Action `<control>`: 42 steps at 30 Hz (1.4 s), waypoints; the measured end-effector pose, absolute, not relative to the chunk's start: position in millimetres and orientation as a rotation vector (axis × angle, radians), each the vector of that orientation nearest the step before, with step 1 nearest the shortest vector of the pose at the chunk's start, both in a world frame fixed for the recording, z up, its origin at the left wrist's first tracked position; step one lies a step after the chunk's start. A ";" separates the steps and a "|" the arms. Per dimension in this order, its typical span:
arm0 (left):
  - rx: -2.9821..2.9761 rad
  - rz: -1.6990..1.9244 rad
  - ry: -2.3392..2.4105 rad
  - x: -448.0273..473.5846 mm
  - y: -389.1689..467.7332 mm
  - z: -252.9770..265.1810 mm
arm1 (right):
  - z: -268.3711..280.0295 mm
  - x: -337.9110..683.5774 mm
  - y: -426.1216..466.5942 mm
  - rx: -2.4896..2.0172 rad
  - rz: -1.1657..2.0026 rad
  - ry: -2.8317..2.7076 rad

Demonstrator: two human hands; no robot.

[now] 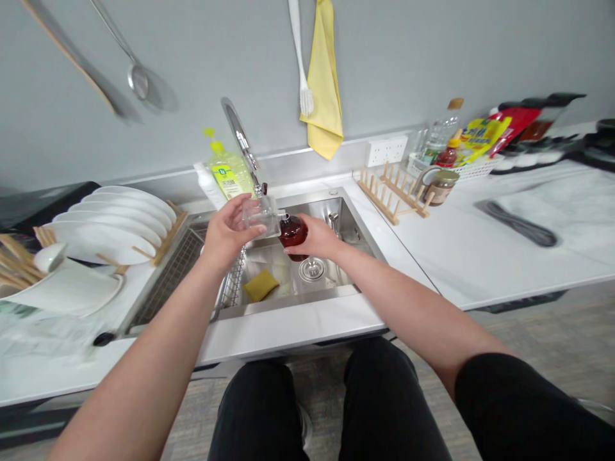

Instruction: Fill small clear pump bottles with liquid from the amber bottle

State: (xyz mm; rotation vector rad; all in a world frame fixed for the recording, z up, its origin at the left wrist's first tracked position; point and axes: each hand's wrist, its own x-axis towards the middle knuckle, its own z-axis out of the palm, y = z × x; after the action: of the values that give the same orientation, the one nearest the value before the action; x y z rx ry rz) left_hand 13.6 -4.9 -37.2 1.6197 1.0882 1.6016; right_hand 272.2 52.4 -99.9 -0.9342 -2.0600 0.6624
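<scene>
Over the sink, my left hand (233, 227) grips a clear, box-like container (262, 218) between thumb and fingers. My right hand (314, 237) is wrapped round a dark red-brown bottle (292, 237) with a pale nozzle. The bottle leans left, and its nozzle is at the container's right side; I cannot tell whether they touch. Below them is the steel sink (353, 221), with a yellow sponge (261, 285) on its floor and a round drain (312, 269). The chrome faucet (240, 137) rises just behind my left hand.
White plates (115, 224) stand in a wooden rack at left, near a utensil holder (72, 288). A yellow-green pump bottle (228, 169) is behind the sink. To the right are a wooden rack (391, 192), a jar (441, 187) and a dark utensil (521, 224). A yellow cloth (325, 89) hangs above.
</scene>
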 end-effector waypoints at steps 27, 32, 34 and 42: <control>1.126 1.681 0.835 2.6 -32.3 -123.2 | -78.0 301.5 -3.8 -0.970 0.745 -1.787; 1.216 1.615 0.915 1.3 -89.7 -123.5 | -81.5 334.5 -61.0 -0.973 0.806 -1.766; 1.242 1.557 0.921 -1.0 -116.4 -123.9 | -84.7 346.4 -84.2 -1.004 0.801 -1.778; 1.277 1.402 0.994 -4.7 -174.8 -122.8 | -90.5 365.1 -145.0 -0.985 0.773 -1.879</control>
State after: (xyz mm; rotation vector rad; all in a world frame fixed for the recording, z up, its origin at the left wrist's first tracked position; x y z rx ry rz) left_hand -4.7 -174.8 -122.8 1.2773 0.9942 1.4024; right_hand 365.1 -145.0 -90.5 -0.9855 -1.8788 0.7727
